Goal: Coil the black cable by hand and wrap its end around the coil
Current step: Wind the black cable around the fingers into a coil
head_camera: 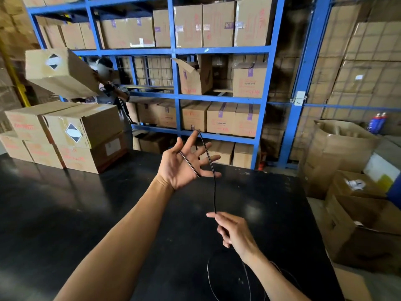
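One loop only so far, draped over left hand (181, 164): fingers spread wide open, palm facing up, black cable (214, 183) running across palm from thumb web to little-finger side, then over the raised fingertip and down. Not clamped there, just hung.

Right hand (235, 232) lower and nearer, fingers closed in a pinch on the cable, strand running straight and fairly taut up to the left fingertip. Slack exits below right wrist, lying in loose curves on black table (86, 203) near bottom edge of view; far end not visible.

Handling guess: thin, light, limp, probably slick jacket. No stiffness to hold a loop by itself, so likely to slide off open fingers unless thumb closes on it. Best hold: pin with left thumb against palm, feed with right pinch sliding along the strand. Loose curves on table could kink or knot if pulled fast.

Room: tabletop bare and wide around both arms. Stacked cardboard boxes (65, 135) at far left of table, well apart from hands. Table's right edge near right forearm, open boxes (358, 216) on floor beyond it; slack could slip over that edge and snag. Blue shelving (219, 49) behind table, clear of the work.
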`<state>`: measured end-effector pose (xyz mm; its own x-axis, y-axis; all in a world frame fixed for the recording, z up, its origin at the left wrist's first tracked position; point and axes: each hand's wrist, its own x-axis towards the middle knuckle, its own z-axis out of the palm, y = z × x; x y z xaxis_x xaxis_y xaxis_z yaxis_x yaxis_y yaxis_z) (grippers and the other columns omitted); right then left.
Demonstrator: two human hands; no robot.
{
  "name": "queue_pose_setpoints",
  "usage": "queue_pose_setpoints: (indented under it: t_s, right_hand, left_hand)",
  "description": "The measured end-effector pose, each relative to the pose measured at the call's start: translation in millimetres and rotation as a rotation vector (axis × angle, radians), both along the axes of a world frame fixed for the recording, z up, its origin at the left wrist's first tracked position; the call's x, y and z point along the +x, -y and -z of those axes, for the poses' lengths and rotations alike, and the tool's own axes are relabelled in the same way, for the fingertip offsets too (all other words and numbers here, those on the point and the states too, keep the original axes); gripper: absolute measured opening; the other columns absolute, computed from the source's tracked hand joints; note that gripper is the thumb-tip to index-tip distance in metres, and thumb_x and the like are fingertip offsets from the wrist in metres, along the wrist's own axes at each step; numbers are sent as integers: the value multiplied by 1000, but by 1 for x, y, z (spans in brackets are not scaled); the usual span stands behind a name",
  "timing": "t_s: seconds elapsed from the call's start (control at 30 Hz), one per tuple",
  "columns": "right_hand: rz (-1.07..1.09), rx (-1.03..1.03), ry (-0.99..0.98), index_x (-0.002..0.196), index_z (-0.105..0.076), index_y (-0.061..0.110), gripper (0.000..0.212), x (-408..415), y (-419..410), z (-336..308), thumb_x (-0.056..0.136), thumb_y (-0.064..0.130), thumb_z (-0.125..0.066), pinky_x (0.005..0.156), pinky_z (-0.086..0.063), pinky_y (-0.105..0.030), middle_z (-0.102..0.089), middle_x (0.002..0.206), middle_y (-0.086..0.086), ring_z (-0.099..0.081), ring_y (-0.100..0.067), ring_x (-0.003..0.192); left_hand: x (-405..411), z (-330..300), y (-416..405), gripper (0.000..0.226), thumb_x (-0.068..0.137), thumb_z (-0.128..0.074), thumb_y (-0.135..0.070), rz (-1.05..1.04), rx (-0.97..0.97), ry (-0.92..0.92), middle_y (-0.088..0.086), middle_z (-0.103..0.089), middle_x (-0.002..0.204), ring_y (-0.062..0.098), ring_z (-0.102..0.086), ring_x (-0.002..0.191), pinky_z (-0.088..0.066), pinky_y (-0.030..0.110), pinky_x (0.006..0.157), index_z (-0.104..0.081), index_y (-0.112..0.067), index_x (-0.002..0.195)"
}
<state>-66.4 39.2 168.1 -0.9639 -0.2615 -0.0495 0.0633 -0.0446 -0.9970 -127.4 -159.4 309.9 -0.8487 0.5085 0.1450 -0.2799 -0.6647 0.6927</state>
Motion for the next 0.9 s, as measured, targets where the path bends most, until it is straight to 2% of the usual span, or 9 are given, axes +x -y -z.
queue_pose_setpoints:
  t_s: [0.17,0.23,0.33,0.4,0.5,0.6,0.67,0.77,0.9]
  right_hand:
    - [145,348,-15,80,-82,20,39,-17,-20,-4,91,53,-66,50,-32,-25,-46,51,7,-41,-6,45]
    - [174,461,-80,76,-80,17,41,-35,-33,-21,89,54,-68,56,-38,-25,-53,43,14,-48,-3,49]
    - [76,527,-164,85,-78,25,20,-58,-46,-62,90,43,-71,61,-44,-33,-64,59,9,-54,-10,56]
    - [19,604,-244,89,-76,29,11,-65,-48,-92,91,39,-72,64,-46,-30,-70,76,7,-58,-10,64]
    - [-18,660,-313,90,-75,28,10,-66,-41,-127,90,38,-73,63,-44,-25,-67,76,10,-60,-6,67]
    - [-7,609,-344,89,-77,29,12,-60,-35,-128,91,38,-70,56,-44,-27,-63,58,12,-55,0,51]
    - [-18,481,-346,93,-78,28,17,-53,-32,-111,97,35,-63,48,-36,-28,-55,57,8,-46,-2,43]
    - [-19,221,-261,101,-78,23,24,-39,-27,-83,103,28,-56,45,-24,-30,-47,67,-1,-34,-9,47]
    - [-66,62,-175,101,-78,11,25,-19,-12,-49,104,16,-54,42,-27,-27,-47,65,-4,-33,-12,45]
  left_hand:
    - [7,2,5,58,103,-21,-62,327,-108,-54,15,-6,169,58,-3,149,2,87,103,-28,-42,156]
    - [14,8,4,59,102,-20,-63,463,-196,-24,12,-8,170,57,-2,149,3,86,104,-25,-41,157]
    - [23,24,-1,61,101,-15,-65,600,-468,-29,7,-20,167,56,-7,149,-7,84,106,-26,-42,157]
    - [26,35,-3,62,100,-17,-68,617,-623,0,3,-21,166,55,-9,149,-9,83,108,-32,-43,155]
    - [25,48,-2,61,99,-23,-68,549,-707,90,3,-14,169,53,-9,150,-10,82,110,-40,-43,151]
    - [19,54,9,60,97,-32,-65,367,-651,171,7,-7,170,53,-6,150,-13,83,108,-44,-40,150]
    - [14,51,15,59,96,-38,-63,216,-550,213,8,-3,171,54,-4,150,-17,85,105,-49,-37,147]
    - [9,40,19,55,99,-36,-59,11,-392,252,11,-3,170,54,-2,150,-15,85,105,-55,-33,143]
    - [3,22,18,54,100,-34,-58,-45,-237,197,17,-13,168,57,-10,148,-11,86,105,-66,-31,134]
